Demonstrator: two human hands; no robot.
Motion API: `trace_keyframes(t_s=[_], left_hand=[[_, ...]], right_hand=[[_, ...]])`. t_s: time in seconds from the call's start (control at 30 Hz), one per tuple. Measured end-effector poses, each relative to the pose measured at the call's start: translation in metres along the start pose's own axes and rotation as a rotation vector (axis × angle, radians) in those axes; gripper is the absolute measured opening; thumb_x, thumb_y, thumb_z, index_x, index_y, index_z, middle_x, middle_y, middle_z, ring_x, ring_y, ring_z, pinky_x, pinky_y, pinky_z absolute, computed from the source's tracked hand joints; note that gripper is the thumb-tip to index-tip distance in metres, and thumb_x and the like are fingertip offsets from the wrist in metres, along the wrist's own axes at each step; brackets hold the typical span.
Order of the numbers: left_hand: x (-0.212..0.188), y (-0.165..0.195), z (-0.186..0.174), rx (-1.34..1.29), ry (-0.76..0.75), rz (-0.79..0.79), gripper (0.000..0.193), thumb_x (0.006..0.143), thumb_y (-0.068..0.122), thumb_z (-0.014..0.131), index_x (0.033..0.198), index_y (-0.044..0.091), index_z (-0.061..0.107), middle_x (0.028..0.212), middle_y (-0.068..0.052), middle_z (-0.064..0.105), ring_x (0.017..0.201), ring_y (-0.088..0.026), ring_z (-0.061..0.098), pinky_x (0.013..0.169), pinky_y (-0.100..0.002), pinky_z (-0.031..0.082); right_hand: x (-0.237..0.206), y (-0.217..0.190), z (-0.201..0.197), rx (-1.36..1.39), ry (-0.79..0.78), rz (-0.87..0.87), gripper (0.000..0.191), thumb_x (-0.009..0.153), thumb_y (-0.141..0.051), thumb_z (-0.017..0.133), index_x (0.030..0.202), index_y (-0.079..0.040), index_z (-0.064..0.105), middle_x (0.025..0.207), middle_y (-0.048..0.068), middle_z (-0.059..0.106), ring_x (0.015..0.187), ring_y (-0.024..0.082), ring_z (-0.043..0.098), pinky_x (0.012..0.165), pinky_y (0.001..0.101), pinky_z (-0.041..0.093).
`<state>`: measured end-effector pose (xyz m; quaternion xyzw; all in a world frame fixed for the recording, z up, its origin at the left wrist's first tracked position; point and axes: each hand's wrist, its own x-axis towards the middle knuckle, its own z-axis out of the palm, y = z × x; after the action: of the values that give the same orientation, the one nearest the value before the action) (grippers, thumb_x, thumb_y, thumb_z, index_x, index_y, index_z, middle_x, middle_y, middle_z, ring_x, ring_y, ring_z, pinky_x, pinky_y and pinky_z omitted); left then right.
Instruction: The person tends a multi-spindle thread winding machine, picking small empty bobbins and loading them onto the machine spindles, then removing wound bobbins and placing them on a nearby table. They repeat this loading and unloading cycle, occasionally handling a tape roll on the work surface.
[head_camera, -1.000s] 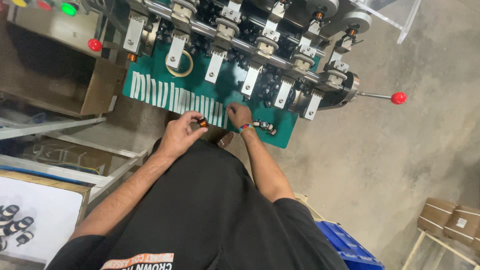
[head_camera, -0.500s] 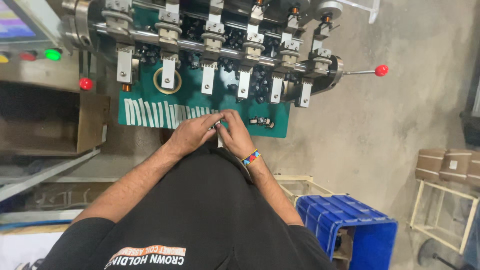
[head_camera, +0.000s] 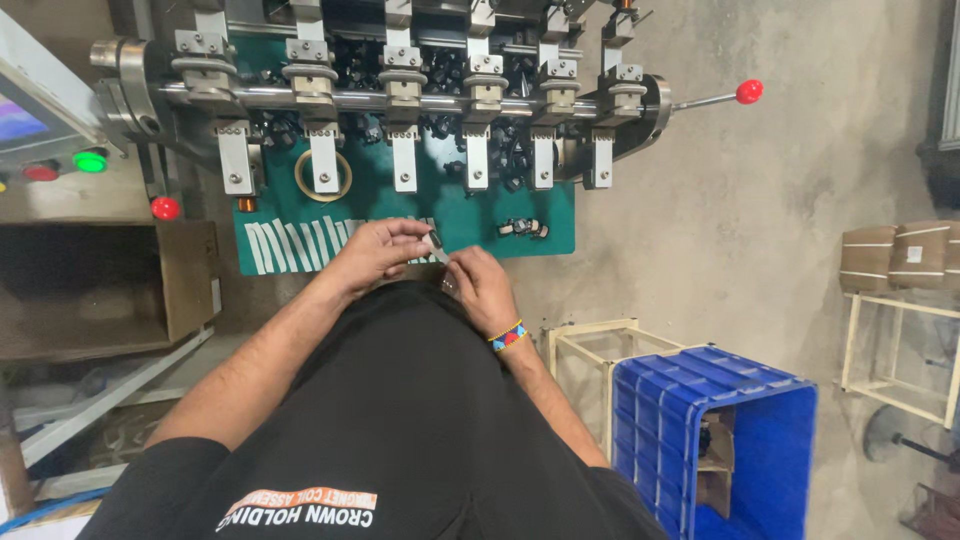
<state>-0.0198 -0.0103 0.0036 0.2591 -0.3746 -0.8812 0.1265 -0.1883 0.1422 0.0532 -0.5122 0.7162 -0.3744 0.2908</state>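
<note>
1. Head view, risk: you are holding a small dark part (head_camera: 436, 240) between both hands just off the near edge of the green desk (head_camera: 470, 215), over your lap. I judge that it could slip and drop to the concrete floor (head_camera: 760, 250), because the pinch is only at the fingertips and nothing is lying under it.

2. Head view, risk: the row of metal arms (head_camera: 405, 165) on the machine is hanging just beyond your knuckles. A hand lifting forward could be knocking into them or scattering the loose dark parts (head_camera: 523, 228) lying on the green desk.

3. Head view, position: your left hand (head_camera: 375, 255) is closing its thumb and forefinger on the part's upper end. Your right hand (head_camera: 480, 285) is curling its fingers in from below, touching or nearly touching the part; I cannot tell whether it is truly gripping.

4. Head view, surroundings: the white strips (head_camera: 290, 245) are lying beside your left hand, and the tape ring (head_camera: 322, 176) is sitting well apart from the part.
</note>
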Motion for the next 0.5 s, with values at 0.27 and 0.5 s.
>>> trace_keyframes(t_s=[0.27,0.5], left_hand=[[-0.012,-0.004,0.022,0.065,-0.065,-0.069,0.037,0.098,0.019,0.072,0.132,0.006,0.067,0.107,-0.007,0.078,0.053,-0.004,0.046,0.048,-0.020,0.037],[-0.020,0.005,0.060,1.077,0.136,0.487,0.070,0.086,0.020,0.076,0.151,0.018,0.049,0.116,-0.010,0.075,0.100,-0.034,0.073,0.082,-0.042,0.058]], right_hand=[[0.023,0.016,-0.007,0.133,0.070,-0.160,0.016,0.098,-0.007,0.065,0.113,-0.006,0.070,0.106,0.008,0.070,0.098,0.021,0.069,0.086,0.0307,0.055],[0.032,0.056,-0.045,0.326,-0.270,0.192,0.026,0.099,-0.017,0.070,0.122,-0.006,0.071,0.096,0.001,0.072,0.086,0.005,0.063,0.077,0.0232,0.054]])
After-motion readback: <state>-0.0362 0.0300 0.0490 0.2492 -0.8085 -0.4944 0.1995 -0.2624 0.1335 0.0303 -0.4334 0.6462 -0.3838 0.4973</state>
